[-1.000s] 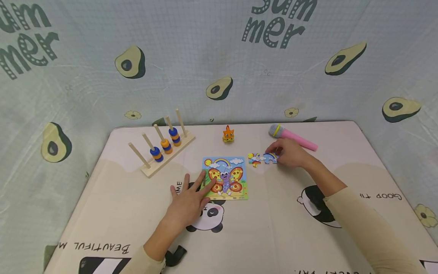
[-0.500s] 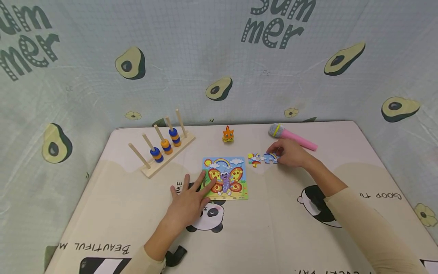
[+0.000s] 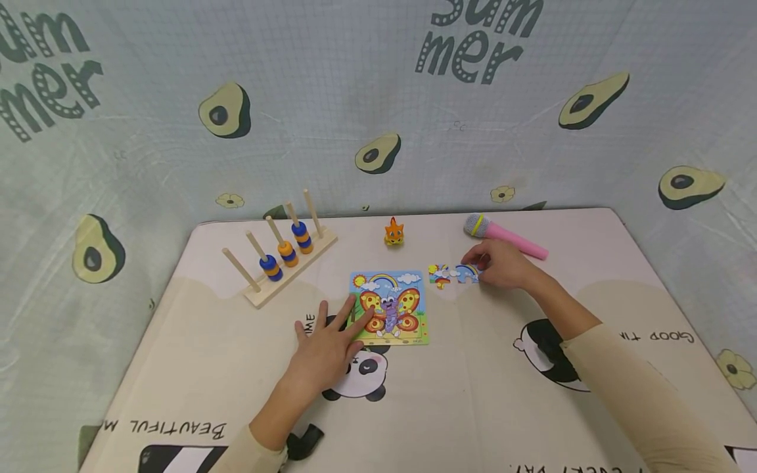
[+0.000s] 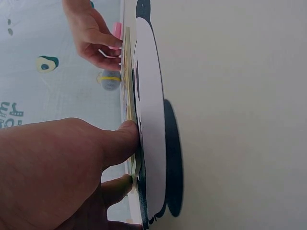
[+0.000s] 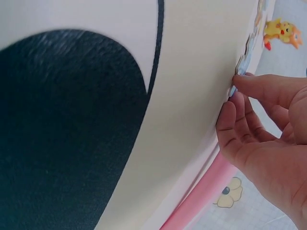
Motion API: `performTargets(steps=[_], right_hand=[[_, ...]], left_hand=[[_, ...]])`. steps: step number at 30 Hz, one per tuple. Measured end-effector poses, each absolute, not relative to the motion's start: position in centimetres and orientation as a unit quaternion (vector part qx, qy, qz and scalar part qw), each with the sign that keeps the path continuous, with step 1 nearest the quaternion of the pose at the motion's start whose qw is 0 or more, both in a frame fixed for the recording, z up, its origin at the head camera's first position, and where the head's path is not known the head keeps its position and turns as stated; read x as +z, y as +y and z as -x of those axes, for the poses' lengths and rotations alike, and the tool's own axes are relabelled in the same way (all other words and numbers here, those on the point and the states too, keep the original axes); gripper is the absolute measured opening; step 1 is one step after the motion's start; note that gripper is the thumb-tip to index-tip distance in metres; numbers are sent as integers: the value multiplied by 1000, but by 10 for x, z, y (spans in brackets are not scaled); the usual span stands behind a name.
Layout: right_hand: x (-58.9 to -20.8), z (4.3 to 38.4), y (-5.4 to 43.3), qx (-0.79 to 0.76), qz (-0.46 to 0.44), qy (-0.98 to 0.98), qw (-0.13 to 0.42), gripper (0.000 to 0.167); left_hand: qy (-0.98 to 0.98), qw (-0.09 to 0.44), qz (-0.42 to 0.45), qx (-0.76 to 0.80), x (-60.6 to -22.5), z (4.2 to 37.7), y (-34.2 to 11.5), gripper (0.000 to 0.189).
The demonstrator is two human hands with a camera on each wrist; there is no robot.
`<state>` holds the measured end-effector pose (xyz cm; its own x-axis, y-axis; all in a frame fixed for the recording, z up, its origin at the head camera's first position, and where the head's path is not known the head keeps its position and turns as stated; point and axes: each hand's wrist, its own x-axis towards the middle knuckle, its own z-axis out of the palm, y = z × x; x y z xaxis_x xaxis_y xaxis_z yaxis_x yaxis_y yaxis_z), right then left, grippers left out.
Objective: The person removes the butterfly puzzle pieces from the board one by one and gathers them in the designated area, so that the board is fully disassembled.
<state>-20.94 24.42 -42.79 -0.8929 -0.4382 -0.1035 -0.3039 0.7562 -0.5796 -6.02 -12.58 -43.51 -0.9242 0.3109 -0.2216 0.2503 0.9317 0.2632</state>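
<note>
A square butterfly jigsaw puzzle [image 3: 391, 309] lies on the table in the head view. My left hand [image 3: 322, 348] rests on its left edge with the fingers spread; in the left wrist view the thumb touches the puzzle's near edge. To the right of the puzzle lie two loose jigsaw pieces: a sun piece [image 3: 439, 272] and a rainbow piece [image 3: 466, 272], set close side by side. The thumb and fingers of my right hand [image 3: 503, 264] pinch the rainbow piece at its right end, on the table. Part of that piece is hidden by the fingers.
A wooden peg stand [image 3: 290, 266] with blue and orange rings stands at the back left. An orange toy figure [image 3: 394, 232] is behind the puzzle. A pink toy microphone [image 3: 516, 240] lies just behind my right hand. A black object [image 3: 305, 442] is beside the left wrist.
</note>
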Motion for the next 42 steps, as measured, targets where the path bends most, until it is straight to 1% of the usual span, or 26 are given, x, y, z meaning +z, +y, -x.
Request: performTargets(steps=[9,15,21,34,42], right_hand=[[-428,208,243,-290,195,930,113,41],[-426,204,239,-293,176,935,93,46],[-422,204,230,-305,186,931,76,40],[-421,202,192,-340,254,899,104,34],[-422,202,170,-344,268,889,136,38]], left_hand=[[974,133,-144,113,-434,60,-126,58],[974,129,-145,114,-434,60,-126,57],[974,126,-145,117,-435,59,-127,57],[974,127,-145,115,-435,59,-126,58],[974,126,-144,117,-434,59,-125,57]])
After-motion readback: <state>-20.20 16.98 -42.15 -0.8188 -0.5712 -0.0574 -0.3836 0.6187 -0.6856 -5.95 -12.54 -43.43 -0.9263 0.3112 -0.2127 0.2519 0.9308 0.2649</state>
